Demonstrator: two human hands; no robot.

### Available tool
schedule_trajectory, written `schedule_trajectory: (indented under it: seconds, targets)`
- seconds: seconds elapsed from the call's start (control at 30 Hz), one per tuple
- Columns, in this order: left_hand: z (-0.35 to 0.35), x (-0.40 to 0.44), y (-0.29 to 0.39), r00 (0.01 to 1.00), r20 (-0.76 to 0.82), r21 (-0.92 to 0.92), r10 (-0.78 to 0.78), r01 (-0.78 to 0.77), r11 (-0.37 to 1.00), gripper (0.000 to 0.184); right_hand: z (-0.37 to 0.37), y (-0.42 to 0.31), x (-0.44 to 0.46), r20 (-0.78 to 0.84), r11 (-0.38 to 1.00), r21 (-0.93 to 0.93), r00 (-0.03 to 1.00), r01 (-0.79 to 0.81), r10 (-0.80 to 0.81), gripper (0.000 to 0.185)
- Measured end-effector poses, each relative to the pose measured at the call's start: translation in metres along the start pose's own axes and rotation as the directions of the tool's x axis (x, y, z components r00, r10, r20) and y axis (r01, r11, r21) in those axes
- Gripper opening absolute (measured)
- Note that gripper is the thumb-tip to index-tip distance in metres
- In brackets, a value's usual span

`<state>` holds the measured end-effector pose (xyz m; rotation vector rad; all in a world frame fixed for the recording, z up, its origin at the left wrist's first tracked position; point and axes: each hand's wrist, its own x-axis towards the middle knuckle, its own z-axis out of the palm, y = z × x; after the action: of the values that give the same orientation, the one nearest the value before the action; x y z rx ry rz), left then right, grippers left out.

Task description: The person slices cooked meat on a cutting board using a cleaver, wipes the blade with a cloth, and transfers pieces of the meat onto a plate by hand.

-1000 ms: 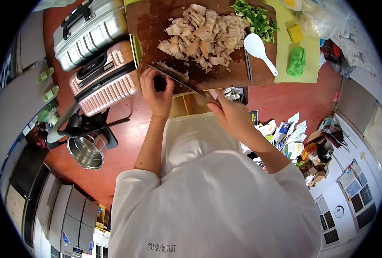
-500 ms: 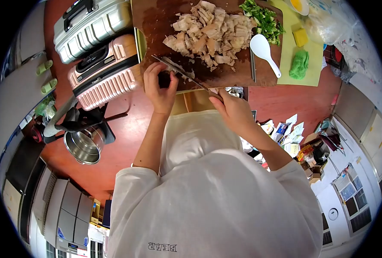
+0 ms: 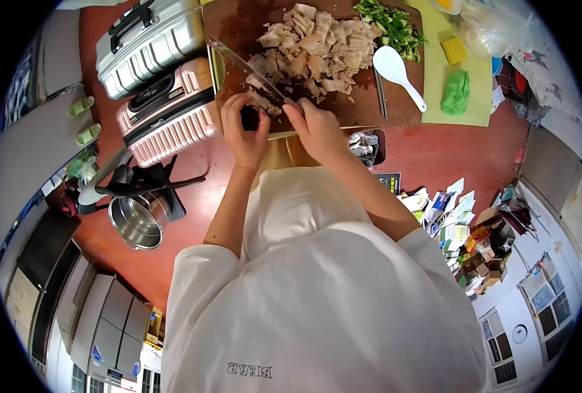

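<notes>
My right hand (image 3: 318,131) is closed around the handle of a kitchen knife (image 3: 246,67). The blade slants up to the left across the brown cutting board (image 3: 396,111), beside some pale cooked meat slices. At the board's near left edge my left hand (image 3: 244,131) has its fingers curled against a small strip of meat (image 3: 263,103). A large heap of sliced meat (image 3: 324,49) lies farther back. Chopped green vegetable (image 3: 396,31) is piled at its right. A white rice paddle (image 3: 394,71) and a pair of chopsticks (image 3: 380,93) rest on the board's right side.
Right of the board are a yellow sponge (image 3: 454,50), a green cloth (image 3: 456,93) and a plastic bag (image 3: 491,29). Two suitcases, silver (image 3: 153,46) and pink (image 3: 173,118), stand at the left. A steel pot (image 3: 136,219) is below them; papers (image 3: 445,213) litter the lower right.
The knife and my right hand have moved up and left, the blade now nearer the meat heap. My left hand stays at the board's near edge. The whole view has shifted slightly.
</notes>
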<state>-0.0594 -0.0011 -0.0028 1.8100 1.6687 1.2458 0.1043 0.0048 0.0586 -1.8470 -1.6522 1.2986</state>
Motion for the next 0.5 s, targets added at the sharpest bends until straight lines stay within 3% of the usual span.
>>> schedule_trajectory:
  seconds: [0.03,0.1,0.2,0.27,0.5]
  targets:
    - [0.004,0.0,0.003,0.995,-0.074,-0.088,-0.072,0.066,0.994,0.036,-0.002,0.004,0.003,-0.049,0.997,-0.036,0.996,0.072,-0.074,0.037]
    - [0.004,-0.002,0.003,0.978,-0.141,-0.178,-0.154,0.128,0.976,0.035,-0.019,0.002,-0.007,-0.011,0.999,-0.021,0.999,0.046,-0.046,0.037]
    - [0.001,-0.005,-0.006,0.993,-0.097,-0.06,-0.071,0.065,0.996,0.035,-0.033,0.014,-0.031,0.054,0.99,-0.141,0.998,0.029,-0.021,0.037]
    - [-0.002,-0.004,-0.007,0.999,-0.052,0.024,0.011,-0.01,1.0,0.037,-0.035,0.022,-0.051,0.032,0.95,-0.274,0.988,0.153,-0.15,0.04]
    - [0.001,-0.006,-0.009,0.995,-0.099,0.012,0.001,0.001,1.0,0.038,-0.035,0.018,-0.077,-0.029,0.908,-0.303,0.95,0.289,-0.312,0.051]
